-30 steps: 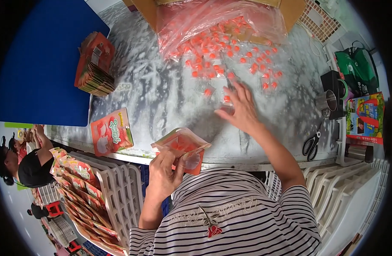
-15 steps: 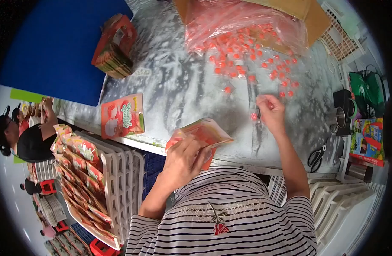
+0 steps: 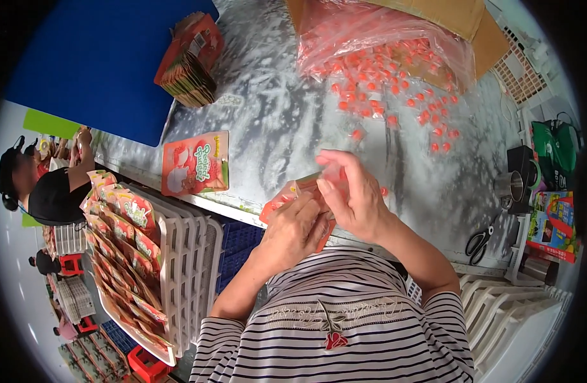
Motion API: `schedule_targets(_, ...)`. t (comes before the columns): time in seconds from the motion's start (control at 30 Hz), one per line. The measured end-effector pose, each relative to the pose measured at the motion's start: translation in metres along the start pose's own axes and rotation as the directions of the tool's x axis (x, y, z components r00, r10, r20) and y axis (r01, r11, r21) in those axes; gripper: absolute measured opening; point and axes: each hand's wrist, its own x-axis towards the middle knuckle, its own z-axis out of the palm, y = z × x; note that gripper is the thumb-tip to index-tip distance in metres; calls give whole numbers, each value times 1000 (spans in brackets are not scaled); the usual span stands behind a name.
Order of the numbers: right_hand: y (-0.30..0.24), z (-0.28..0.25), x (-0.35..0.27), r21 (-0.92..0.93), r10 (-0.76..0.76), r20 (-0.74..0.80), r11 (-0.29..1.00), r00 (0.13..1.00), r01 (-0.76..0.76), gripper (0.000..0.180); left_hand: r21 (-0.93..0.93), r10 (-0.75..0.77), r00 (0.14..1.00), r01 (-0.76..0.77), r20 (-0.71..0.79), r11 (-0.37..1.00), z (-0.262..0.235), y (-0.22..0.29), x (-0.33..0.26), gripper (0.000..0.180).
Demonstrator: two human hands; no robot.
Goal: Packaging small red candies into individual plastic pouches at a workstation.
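Observation:
My left hand [image 3: 292, 230] is closed around a red printed pouch [image 3: 284, 199], held at the table's near edge with its mouth tilted up. Over that mouth is my right hand [image 3: 357, 198], its thumb and fingers curved around a small candy in clear wrapping [image 3: 333, 173], mostly hidden by the fingers. A single red candy [image 3: 384, 191] lies on the table just beside my right hand. Farther off, many red wrapped candies [image 3: 370, 86] spill from a plastic-lined cardboard box [image 3: 485, 38].
Left of my hands lies a flat red pouch [image 3: 195, 163]; behind it stands a stack of pouches [image 3: 190, 70] by a blue board [image 3: 102, 64]. White crates [image 3: 188, 274] with filled pouches stand at lower left. Black scissors [image 3: 478, 246] and a metal cup [image 3: 509, 185] are right. A co-worker [image 3: 60, 191] is left.
My right hand has moved left from the table beside the loose candies to the pouch's mouth. My left hand still holds the pouch. The whole view has shifted slightly.

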Motion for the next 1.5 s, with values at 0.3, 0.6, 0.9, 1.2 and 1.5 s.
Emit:
schedule_targets(0.3, 4, -12, -15, -252, -41, 257, 962, 965, 108, 43, -34, 26, 997, -28, -67, 999, 4, -8, -1, 14)
schedule_targets(0.6, 70, -47, -83, -782, 385, 110, 602, 916, -159, 33, -63, -43, 989, 34, -145, 997, -6, 0, -10, 11)
schedule_targets(0.9, 1, -66, -28, 215, 437, -25, 881, 899, -422, 20, -13, 50, 991, -52, -123, 999, 3, 12, -10, 13)
schedule_targets(1.2, -49, -35, 4, -251, -65, 401, 951, 914, 178, 44, -44, 41, 987, -49, -154, 998, -8, 3, -13, 20)
schedule_targets(1.5, -40, -26, 20, -347, 102, 761, 898, 640, 270, 10, -170, 64, 971, -105, -231, 980, 11, -1, -23, 18)
